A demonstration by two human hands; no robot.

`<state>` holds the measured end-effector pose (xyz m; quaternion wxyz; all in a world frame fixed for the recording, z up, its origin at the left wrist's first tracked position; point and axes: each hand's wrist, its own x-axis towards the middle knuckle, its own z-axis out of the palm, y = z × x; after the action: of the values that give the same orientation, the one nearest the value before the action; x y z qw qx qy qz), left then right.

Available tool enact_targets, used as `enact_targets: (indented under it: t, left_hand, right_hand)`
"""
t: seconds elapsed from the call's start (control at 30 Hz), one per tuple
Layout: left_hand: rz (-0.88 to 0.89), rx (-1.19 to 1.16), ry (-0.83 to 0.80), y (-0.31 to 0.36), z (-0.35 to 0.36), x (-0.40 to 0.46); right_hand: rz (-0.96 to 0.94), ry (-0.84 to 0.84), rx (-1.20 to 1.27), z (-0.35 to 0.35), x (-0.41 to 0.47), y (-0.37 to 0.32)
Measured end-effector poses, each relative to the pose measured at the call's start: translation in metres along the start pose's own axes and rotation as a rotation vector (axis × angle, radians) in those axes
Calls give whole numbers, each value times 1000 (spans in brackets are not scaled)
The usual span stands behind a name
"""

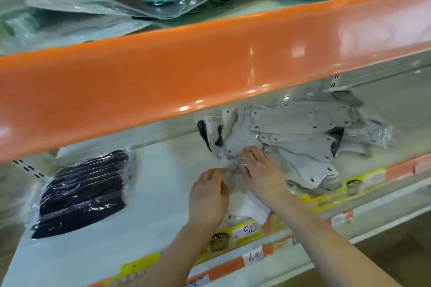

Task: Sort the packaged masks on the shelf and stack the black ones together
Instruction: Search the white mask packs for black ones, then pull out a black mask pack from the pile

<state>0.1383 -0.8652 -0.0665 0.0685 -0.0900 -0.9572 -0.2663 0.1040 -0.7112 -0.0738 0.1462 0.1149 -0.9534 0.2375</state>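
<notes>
Head view: both hands at the middle shelf (163, 170); left hand (208, 196) and right hand (261, 170) each rest on a clear-packaged white mask (245, 207), fingers curled onto the film, grip clamped on that packet as far as I can tell; black mask stack (81, 193) lies well apart at shelf left; grey mask heap (298, 142) just behind the right hand, with black packets (205, 133) showing at its left edge.

Judgement: step is clearing a non-black packet; pinch the film edges, lift flat, avoid dragging the heap; then pull the black ones leftward onto the stack.

Writing: price tags (247, 230) read roughly "50" and "60"; other labels too blurred to read.
</notes>
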Motion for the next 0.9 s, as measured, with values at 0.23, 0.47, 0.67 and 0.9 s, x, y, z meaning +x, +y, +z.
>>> enact_targets:
  t: [0.23,0.47,0.67,0.9]
  left_hand:
    - [36,116,24,25,24,1]
    - [22,158,42,23,33,-2]
    - [34,118,119,21,37,-2]
    - [40,82,148,16,39,-3]
  right_hand:
    - [18,-92,-25,-3,-4,23]
    - [-14,-113,-125,2,0,21]
    - [-49,153,38,8,-9,25]
    - [-46,49,144,4,-10,26]
